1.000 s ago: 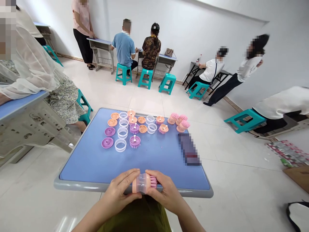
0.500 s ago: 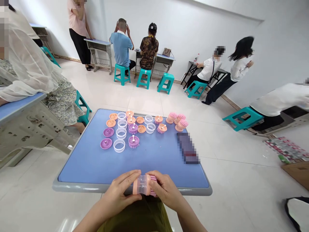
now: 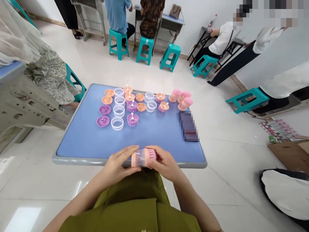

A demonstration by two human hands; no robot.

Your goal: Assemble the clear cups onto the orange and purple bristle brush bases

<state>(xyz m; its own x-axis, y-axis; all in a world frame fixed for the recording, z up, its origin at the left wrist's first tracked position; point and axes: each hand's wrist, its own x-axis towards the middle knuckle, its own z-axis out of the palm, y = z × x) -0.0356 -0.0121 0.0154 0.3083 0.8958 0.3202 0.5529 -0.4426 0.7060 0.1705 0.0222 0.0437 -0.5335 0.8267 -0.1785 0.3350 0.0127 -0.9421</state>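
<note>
In the grip of the left hand (image 3: 118, 162) and right hand (image 3: 167, 163), a waisted peach-and-clear plastic brush (image 3: 140, 158) is clasped at both ends, its long axis laid crosswise, pink bristles (image 3: 152, 154) turned rightward, at the near edge of the grey-rimmed blue desk (image 3: 159, 137).

Between the two rows of parts and the hands, a broad blue strip of the table (image 3: 156, 135) lets a hand pass sideways. On its left side, the purple caps (image 3: 103, 121) and clear rings (image 3: 117, 128) stand near together, and the purple brush heads (image 3: 132, 120) lift their white pins (image 3: 132, 115) upward (so a low path over them is obstructed). To the right, the dark flat object (image 3: 189, 126) and the crowded pink-bristled brushes (image 3: 185, 103) close the way. At the near edge, the left hand (image 3: 118, 164), the right hand (image 3: 165, 164) and their clear-bodied brush (image 3: 141, 158) block the middle.
</note>
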